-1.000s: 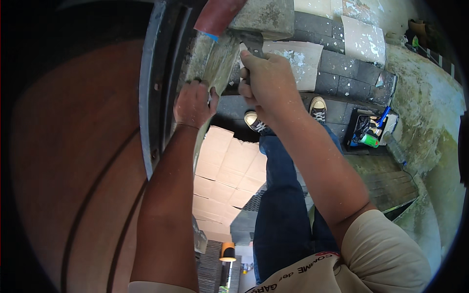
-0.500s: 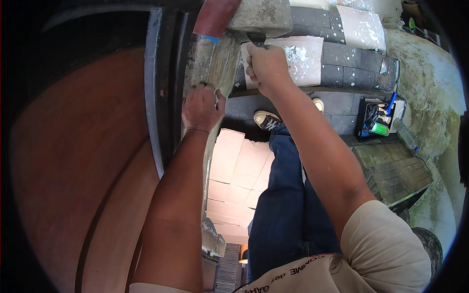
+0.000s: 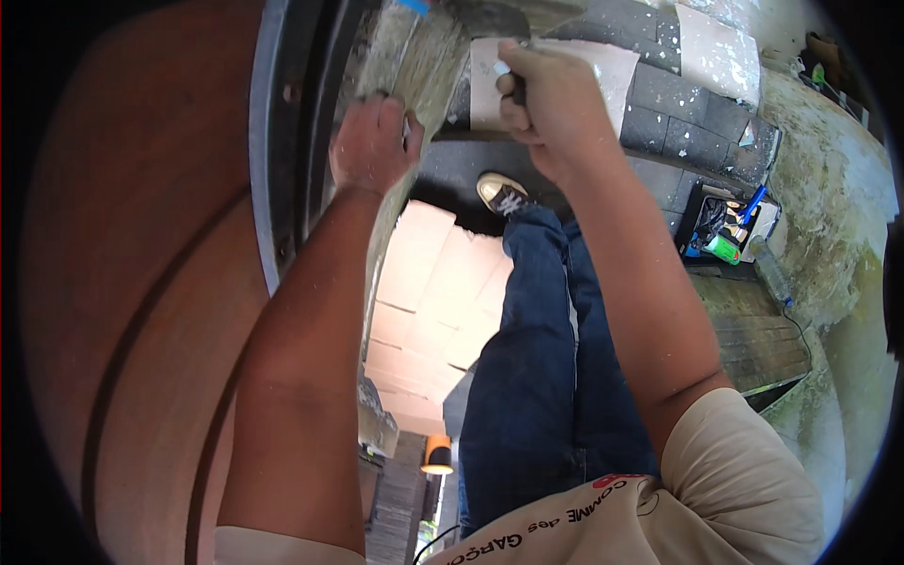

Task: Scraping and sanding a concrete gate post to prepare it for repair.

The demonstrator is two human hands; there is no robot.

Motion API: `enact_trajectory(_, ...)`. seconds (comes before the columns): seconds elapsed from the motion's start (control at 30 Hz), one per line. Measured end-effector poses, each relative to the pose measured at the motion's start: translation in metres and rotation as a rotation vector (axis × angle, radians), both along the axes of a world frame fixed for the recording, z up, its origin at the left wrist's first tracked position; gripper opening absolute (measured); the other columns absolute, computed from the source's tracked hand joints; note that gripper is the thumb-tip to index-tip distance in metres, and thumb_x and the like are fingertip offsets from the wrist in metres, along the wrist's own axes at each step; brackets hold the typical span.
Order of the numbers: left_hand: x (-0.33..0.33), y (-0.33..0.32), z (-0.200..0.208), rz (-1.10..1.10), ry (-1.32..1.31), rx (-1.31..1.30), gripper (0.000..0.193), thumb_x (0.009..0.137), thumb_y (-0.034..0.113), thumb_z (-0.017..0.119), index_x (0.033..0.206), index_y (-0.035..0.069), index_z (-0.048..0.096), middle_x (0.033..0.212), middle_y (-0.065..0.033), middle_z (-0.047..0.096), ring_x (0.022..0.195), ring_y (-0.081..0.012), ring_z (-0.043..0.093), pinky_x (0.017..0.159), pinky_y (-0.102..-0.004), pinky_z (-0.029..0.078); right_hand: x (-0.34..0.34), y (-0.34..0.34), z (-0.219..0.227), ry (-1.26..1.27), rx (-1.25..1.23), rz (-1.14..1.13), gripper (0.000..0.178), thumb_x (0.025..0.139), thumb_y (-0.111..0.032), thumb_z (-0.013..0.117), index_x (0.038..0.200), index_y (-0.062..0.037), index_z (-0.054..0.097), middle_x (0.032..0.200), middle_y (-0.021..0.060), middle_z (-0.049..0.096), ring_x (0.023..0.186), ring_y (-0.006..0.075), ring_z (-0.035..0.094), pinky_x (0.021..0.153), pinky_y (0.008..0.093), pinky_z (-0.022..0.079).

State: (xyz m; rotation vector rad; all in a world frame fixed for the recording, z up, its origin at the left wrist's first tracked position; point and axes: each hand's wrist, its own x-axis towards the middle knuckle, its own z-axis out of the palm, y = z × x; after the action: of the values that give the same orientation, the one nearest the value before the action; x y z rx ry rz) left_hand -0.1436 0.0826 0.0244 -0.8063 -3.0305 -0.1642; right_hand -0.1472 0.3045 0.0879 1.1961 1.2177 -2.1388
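My right hand (image 3: 565, 108) is closed in a fist, thumb up, around the dark handle of a scraper (image 3: 518, 89). Its far end is blurred against the weathered stone and I cannot make it out clearly. Bent over a stained, narrow ledge (image 3: 414, 85), my left hand (image 3: 372, 146) grips it with the fingers on top and the thumb at the side. A small pale patch shows between thumb and forefinger; I cannot tell what it is. Along the ledge's left side runs a dark frame (image 3: 306, 122).
Pale cardboard sheets (image 3: 433, 292) lie below, beside my legs. Another paint-flecked sheet (image 3: 720, 56) covers dark tiles at the far right. A black tray (image 3: 720, 226) holds a blue-handled tool and a green container, with a clear bottle (image 3: 772, 273) beside it. A reddish-brown panel (image 3: 141, 235) fills the left.
My view has shifted, and the stone block has mostly left the upper edge. My right hand has moved up and right with the scraper. My left hand stays on the ledge.
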Motion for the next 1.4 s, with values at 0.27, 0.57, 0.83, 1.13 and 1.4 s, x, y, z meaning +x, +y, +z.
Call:
enact_trajectory(0.27, -0.003, 0.007, -0.009, -0.061, 0.062, -0.005, 0.018, 0.079, 0.025, 0.065, 0.084, 0.010, 0.055, 0.082, -0.0077, 0.058, 0.078, -0.0275, 0.058, 0.068, -0.0381, 0.051, -0.019, 0.003, -0.063, -0.038, 0.038, 0.011, 0.022, 0.092, -0.020, 0.058, 0.075, -0.0073, 0.052, 0.060, 0.0028, 0.048, 0.042, 0.0136, 0.044, 0.034, 0.0272, 0.026)
enact_trajectory(0.57, -0.004, -0.003, -0.010, -0.080, 0.109, -0.035, 0.020, 0.077, 0.026, 0.068, 0.087, 0.011, 0.057, 0.081, -0.0060, 0.059, 0.077, -0.0263, 0.059, 0.065, -0.0369, 0.051, 0.000, 0.028, 0.003, -0.032, -0.084, 0.156, 0.023, 0.095, -0.020, 0.053, 0.074, -0.0096, 0.051, 0.061, 0.0017, 0.048, 0.042, 0.0117, 0.043, 0.034, 0.0248, 0.025)
enact_trajectory(0.83, -0.008, 0.010, -0.008, -0.090, 0.082, -0.024, 0.019, 0.078, 0.025, 0.067, 0.086, 0.011, 0.057, 0.082, -0.0066, 0.058, 0.076, -0.0269, 0.059, 0.065, -0.0374, 0.050, 0.005, 0.024, -0.081, 0.240, -0.208, 0.138, 0.022, 0.094, -0.026, 0.053, 0.083, -0.0069, 0.052, 0.067, 0.0044, 0.052, 0.047, 0.0159, 0.046, 0.041, 0.0313, 0.035)
enact_trajectory(1.13, -0.002, 0.009, 0.005, -0.044, -0.057, -0.011, 0.017, 0.081, 0.024, 0.062, 0.083, 0.009, 0.054, 0.083, -0.0105, 0.055, 0.080, -0.0297, 0.057, 0.069, -0.0407, 0.051, 0.009, 0.023, 0.008, -0.049, -0.118, -0.015, 0.018, 0.093, -0.019, 0.058, 0.091, -0.0022, 0.054, 0.070, 0.0028, 0.052, 0.044, 0.0084, 0.043, 0.036, 0.0221, 0.025)
enact_trajectory(1.4, 0.002, 0.003, 0.005, -0.074, 0.010, 0.048, 0.016, 0.078, 0.020, 0.064, 0.080, 0.009, 0.052, 0.080, -0.0107, 0.054, 0.075, -0.0298, 0.056, 0.065, -0.0417, 0.050, -0.003, 0.002, -0.011, -0.028, -0.070, -0.055, 0.022, 0.092, -0.016, 0.050, 0.077, -0.0002, 0.051, 0.062, 0.0064, 0.050, 0.040, 0.0141, 0.043, 0.034, 0.0284, 0.026)
